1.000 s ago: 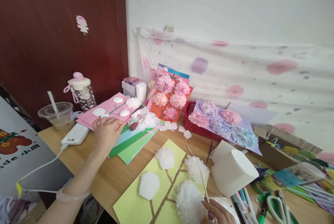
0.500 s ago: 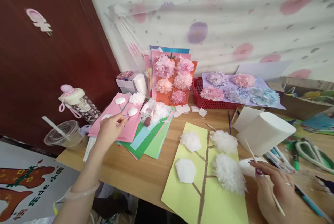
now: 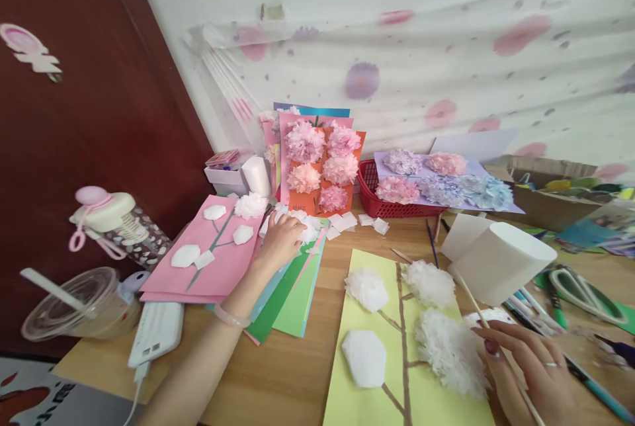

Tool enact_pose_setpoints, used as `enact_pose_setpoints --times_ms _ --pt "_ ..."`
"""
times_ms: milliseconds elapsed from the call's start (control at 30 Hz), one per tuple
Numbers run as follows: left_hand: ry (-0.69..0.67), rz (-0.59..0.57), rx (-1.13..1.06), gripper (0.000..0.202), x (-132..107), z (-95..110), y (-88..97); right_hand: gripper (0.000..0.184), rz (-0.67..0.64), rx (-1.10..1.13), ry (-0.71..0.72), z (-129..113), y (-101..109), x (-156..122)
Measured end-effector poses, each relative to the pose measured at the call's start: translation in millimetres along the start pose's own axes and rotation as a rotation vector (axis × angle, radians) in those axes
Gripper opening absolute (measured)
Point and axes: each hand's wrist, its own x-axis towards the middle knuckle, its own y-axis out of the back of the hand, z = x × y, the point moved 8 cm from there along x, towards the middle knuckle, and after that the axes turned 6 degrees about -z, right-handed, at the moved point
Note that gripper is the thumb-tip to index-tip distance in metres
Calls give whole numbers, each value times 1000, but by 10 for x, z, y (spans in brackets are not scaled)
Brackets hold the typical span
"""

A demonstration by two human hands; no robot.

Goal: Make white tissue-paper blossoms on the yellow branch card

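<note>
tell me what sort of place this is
Probably a craft corner at a wooden table: a yellow sheet with white puffs, a pile of coloured paper, and cards bearing fluffy pink flowers.

A person's bare left forearm [image 3: 203, 360] stretches diagonally forward, the left grip [image 3: 280, 239] turned knuckles-up with fingers [image 3: 288, 224] bent downward, while the right grip [image 3: 526, 363], well apart and nearer the body, pinches thumb against fingers, a dark-polished thumbnail [image 3: 491, 348] in view.
</note>
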Motion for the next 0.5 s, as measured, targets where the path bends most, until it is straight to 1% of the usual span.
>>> enact_pose_setpoints --times_ms 67,167,267,333,400,500 --pt "6 19 11 26 38 -2 -82 19 -12 9 3 -28 22 4" --pt "50 85 -31 14 43 -24 -119 19 -20 -8 13 -58 37 -7" --pt "129 217 -119 13 -16 -45 -98 22 -34 -68 -6 -22 -30 -53" --pt "152 323 -135 12 -93 -3 -63 26 -42 -102 -13 9 -104 -95" --pt "109 414 -84 13 -181 115 -17 32 -83 -104 -24 39 -196 -136" --pt "-31 492 60 13 -297 356 39 40 -194 -46 -67 96 -325 -190"
